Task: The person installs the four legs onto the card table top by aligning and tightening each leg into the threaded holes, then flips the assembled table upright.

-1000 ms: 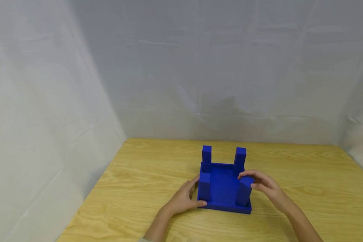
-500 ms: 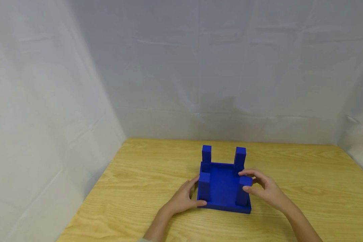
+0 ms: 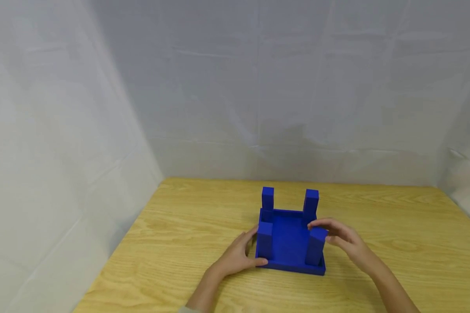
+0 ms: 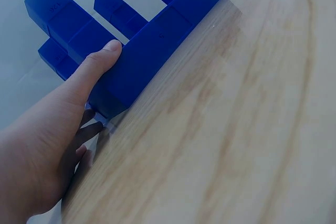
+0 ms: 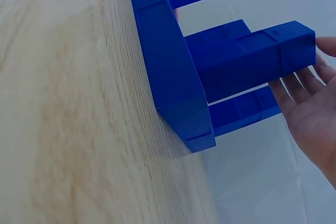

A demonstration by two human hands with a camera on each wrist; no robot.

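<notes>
A blue square base [image 3: 287, 243] lies flat on the wooden table [image 3: 180, 234] with four blue legs standing up at its corners. My left hand [image 3: 235, 257] holds its near left corner, the thumb on the front edge [image 4: 152, 56] and the fingers on the left side. My right hand [image 3: 338, 238] touches the top of the near right leg [image 3: 315, 252]. In the right wrist view its fingers [image 5: 302, 95] lie nearly straight against the leg's end [image 5: 294, 45], and the thumb is just off it.
Grey-white cloth walls [image 3: 258, 87] close in the table at the back and on both sides. The blue piece stands near the table's middle, with bare wood [image 3: 395, 243] on either side of it.
The near right leg leaned outward a second ago and now stands upright. My right hand pressed on it, then eased back a little. My left hand has not moved.
</notes>
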